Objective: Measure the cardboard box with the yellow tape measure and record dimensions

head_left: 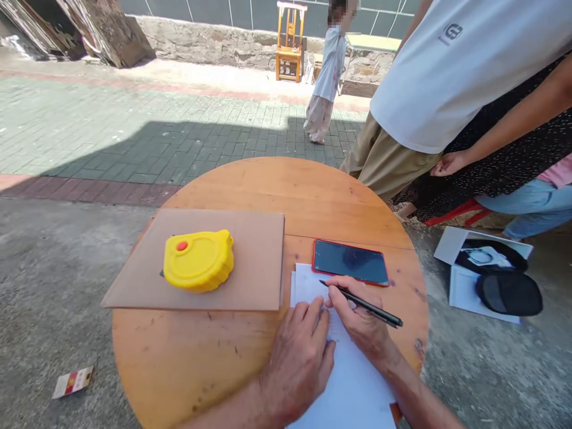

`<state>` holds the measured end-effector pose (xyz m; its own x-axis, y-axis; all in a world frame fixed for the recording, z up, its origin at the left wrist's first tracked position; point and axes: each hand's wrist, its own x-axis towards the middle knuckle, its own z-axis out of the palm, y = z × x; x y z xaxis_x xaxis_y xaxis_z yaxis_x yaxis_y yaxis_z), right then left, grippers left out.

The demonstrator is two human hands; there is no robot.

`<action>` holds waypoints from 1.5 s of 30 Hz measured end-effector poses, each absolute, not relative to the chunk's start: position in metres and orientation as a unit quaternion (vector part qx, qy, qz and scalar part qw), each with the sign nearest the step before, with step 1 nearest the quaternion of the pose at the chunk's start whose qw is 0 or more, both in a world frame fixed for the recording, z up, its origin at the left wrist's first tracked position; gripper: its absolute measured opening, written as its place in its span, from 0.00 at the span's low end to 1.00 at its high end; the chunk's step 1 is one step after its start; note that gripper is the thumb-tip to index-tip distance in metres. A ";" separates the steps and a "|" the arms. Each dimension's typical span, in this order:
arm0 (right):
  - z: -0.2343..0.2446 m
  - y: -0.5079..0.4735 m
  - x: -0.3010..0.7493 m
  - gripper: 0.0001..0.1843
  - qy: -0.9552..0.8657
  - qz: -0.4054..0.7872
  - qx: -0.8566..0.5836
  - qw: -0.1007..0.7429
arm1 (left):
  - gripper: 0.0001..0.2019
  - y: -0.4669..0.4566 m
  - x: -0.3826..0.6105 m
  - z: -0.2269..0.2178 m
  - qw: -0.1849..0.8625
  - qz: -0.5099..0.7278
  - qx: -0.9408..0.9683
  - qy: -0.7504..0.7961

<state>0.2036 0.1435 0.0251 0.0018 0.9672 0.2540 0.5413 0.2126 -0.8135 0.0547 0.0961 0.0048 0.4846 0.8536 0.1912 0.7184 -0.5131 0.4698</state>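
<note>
My right hand (360,322) is closed round a black pen (363,304), whose tip rests on the white paper (353,387) near its top edge. My left hand (297,360) lies flat on the same paper just left of the right hand, fingers stretched out and holding nothing. A phone with a red case (350,262) lies face up just beyond the pen tip. A yellow tape measure (198,261) sits on a brown cardboard sheet (250,274) at the left of the round wooden table (286,190).
Two people stand close at the table's right edge, one in a white shirt (451,65). Another person (324,77) walks on the paving beyond. A white box with black items (491,274) and a small card (72,381) lie on the ground. A yellow chair (290,42) stands far back.
</note>
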 end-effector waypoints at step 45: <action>0.006 0.151 0.201 0.10 -0.664 0.258 -0.579 0.397 | 0.17 0.097 0.054 0.006 0.168 0.186 0.837 0.486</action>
